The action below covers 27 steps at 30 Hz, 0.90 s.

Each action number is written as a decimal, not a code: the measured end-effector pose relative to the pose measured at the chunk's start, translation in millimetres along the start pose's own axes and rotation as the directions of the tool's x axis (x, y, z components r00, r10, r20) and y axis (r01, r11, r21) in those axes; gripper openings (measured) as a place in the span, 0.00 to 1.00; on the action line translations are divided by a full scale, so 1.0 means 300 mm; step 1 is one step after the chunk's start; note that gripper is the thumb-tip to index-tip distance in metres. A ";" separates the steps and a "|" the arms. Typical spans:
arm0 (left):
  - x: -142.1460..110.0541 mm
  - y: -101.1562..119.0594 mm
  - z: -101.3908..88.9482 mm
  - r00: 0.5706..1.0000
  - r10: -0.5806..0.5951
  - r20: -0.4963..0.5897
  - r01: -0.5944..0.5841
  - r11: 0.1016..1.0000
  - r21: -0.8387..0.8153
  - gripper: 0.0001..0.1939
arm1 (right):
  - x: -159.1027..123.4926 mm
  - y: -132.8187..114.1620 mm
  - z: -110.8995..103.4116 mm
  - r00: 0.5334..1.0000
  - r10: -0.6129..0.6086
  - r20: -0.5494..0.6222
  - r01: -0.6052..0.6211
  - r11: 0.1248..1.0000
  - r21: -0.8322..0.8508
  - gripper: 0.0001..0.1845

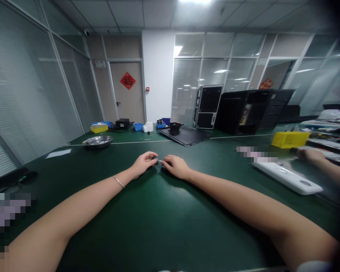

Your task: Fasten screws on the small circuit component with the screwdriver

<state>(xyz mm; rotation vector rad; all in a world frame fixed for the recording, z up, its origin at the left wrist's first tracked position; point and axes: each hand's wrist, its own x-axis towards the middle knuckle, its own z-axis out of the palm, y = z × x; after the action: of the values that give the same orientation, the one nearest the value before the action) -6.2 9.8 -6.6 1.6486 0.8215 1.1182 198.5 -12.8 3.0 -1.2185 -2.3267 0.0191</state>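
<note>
The left hand pinches a small dark part between thumb and fingers. The right hand grips a thin light-coloured shaft, its tip directed at the part; what lies inside the curled fingers cannot be told from here. Both hands are low over the middle of the table, close together. This position appears chosen to steady the part against the shaft, with the forearms supported near the surface. A bracelet encircles the left wrist.

Forward and left, a metal bowl stands near a white sheet, presumably within reach for loose pieces. Straight ahead, a flat black panel lies with a round black component on it, perhaps to leave the near area free for handwork.

Toward the far edge are a blue bin, a black box-shaped unit and a yellow tray, likely for sorting. An upright computer tower stands beside black computer cases.

To the right, a long white device lies near a yellow bin; a co-worker's hand is beyond it, blurred.
</note>
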 end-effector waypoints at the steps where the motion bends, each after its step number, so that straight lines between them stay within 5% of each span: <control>1: 0.000 -0.001 0.001 1.000 0.001 -0.007 -0.001 1.000 -0.006 0.17 | 0.000 0.000 0.000 1.000 0.002 0.001 -0.002 1.000 -0.001 0.15; 27: -0.009 0.009 0.000 1.000 -0.019 -0.012 0.019 1.000 -0.002 0.18 | 0.000 -0.002 0.000 0.996 0.017 -0.085 -0.014 0.999 0.043 0.13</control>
<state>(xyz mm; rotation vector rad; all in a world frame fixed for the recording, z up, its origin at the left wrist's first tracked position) -7.1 6.6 -4.9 1.6305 0.8416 1.1169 198.1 -13.3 3.2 -1.1932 -2.2323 0.0206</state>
